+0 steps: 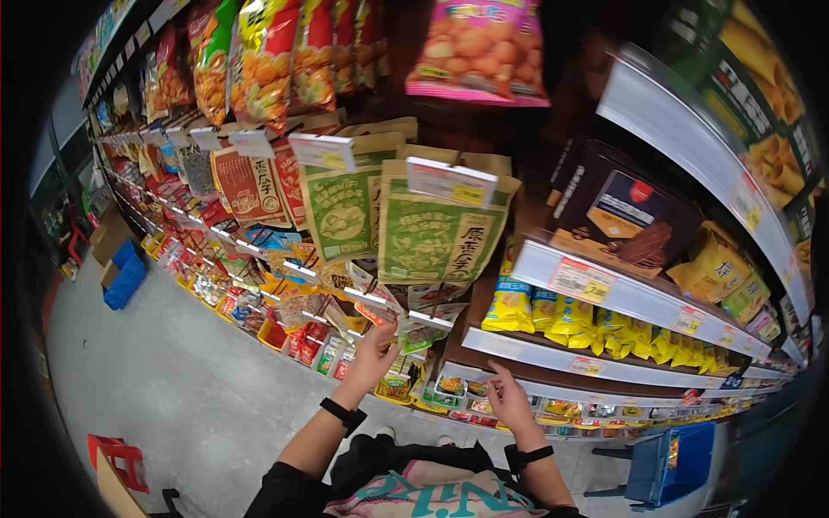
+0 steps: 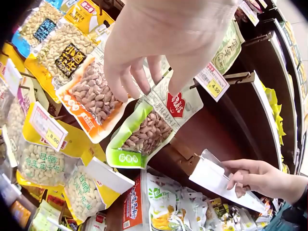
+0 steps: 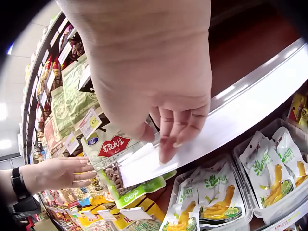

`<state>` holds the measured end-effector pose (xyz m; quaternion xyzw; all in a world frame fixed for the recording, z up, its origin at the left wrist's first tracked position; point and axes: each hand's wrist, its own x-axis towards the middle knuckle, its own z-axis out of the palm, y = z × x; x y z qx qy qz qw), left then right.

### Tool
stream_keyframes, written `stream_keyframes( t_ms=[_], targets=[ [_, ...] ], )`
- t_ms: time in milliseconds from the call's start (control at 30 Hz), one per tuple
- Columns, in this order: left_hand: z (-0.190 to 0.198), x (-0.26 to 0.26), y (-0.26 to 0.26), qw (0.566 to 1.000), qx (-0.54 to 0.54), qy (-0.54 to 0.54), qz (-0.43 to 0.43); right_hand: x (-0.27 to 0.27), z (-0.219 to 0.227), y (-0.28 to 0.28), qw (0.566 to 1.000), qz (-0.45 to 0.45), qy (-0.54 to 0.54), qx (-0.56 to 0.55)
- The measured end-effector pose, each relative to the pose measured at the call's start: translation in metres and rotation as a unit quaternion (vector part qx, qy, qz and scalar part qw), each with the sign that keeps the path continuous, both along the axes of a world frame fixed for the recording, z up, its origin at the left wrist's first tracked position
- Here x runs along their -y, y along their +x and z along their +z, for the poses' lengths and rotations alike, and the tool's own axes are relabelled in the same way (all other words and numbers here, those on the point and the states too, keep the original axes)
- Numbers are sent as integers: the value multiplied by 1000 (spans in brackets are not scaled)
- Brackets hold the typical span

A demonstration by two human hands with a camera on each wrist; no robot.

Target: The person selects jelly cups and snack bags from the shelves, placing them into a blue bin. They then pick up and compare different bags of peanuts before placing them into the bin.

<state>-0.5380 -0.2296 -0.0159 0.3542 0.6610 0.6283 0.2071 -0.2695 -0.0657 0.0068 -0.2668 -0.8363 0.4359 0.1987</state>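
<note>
My left hand (image 1: 373, 358) is at the hanging snack bags. Its fingers, extended in the right wrist view, are at the top of a green-and-white bag of brown nuts (image 2: 149, 130) with a red label. Beside that bag hangs an orange-edged bag of similar nuts (image 2: 94, 98). My right hand (image 1: 509, 401) is in front of the lower shelf, with nothing seen in its loosely bent fingers. In the right wrist view, those fingers overlap the white shelf edge (image 3: 231, 127), above plastic tubs of white snack pouches (image 3: 219, 192).
Green paper-look bags (image 1: 440, 224) hang above my hands, behind projecting price tags (image 1: 451, 181). Shelves with yellow packets (image 1: 570, 324) and a dark biscuit box (image 1: 626, 211) stand right. A blue basket (image 1: 673, 466) is at lower right, a red stool (image 1: 121, 462) at lower left.
</note>
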Motion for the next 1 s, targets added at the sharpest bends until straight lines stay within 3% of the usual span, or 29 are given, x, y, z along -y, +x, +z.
stream_keyframes(
  t_ms=[33,100,200,267,433,500,633,833,900,1000],
  targets=[
    [0,-2,-7,1000,8,6,-4,3,-2,-3,999,-32,27,30],
    [-1,-7,-16,994,-100,-41,-21,8,-8,-7,994,-69,58,65],
    [-1,-16,-25,991,-117,-55,-41,14,-16,-13,977,-106,124,134],
    [7,-18,-24,987,-123,-77,-66,24,-19,-18,942,-136,232,200],
    [-3,-30,-23,991,-117,-42,-53,35,-19,-30,926,-175,199,268],
    [-12,-34,-28,987,-158,-41,8,37,-18,-34,921,-189,191,283],
    [-9,-39,-38,991,-108,-66,-39,37,-20,-36,919,-199,191,282],
    [-10,-59,-50,986,-157,-22,-42,41,-16,-37,925,-204,173,270],
    [-4,-61,-52,993,-96,-46,-59,40,-15,-39,922,-202,167,284],
    [-29,-73,-58,992,-65,-79,-77,38,-18,-37,928,-199,158,271]
  ],
)
